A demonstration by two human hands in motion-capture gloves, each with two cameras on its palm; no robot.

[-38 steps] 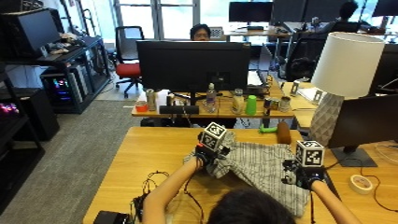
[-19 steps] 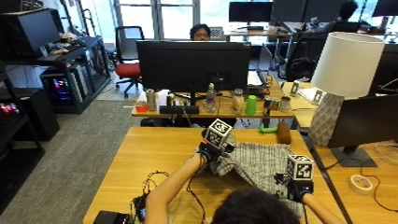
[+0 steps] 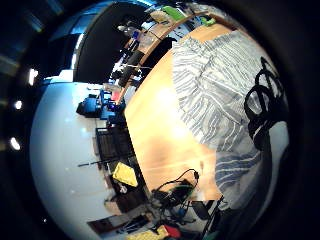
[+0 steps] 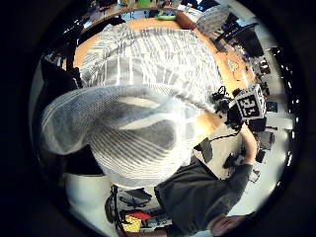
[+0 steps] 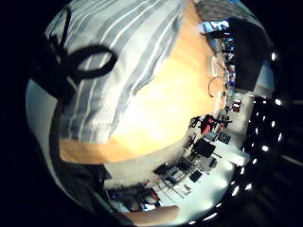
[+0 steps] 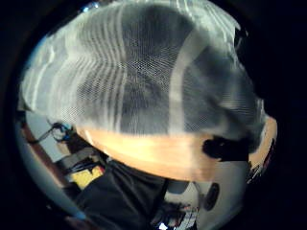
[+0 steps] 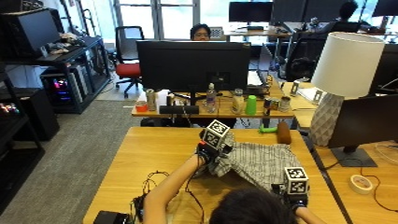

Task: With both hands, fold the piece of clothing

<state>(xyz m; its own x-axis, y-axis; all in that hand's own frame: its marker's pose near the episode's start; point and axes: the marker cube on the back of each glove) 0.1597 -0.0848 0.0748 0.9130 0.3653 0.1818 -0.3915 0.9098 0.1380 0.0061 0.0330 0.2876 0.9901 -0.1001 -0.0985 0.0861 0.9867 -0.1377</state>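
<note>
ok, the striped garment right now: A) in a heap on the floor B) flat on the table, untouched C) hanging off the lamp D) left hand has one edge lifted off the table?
D: in the outside view the left hand holds an edge of the striped garment raised above the wooden table.

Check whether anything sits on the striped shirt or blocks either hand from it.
Nothing visible does. The left hand already holds a lifted edge of the striped shirt, the right hand is at its near corner, and the cloth lies bare.
</note>
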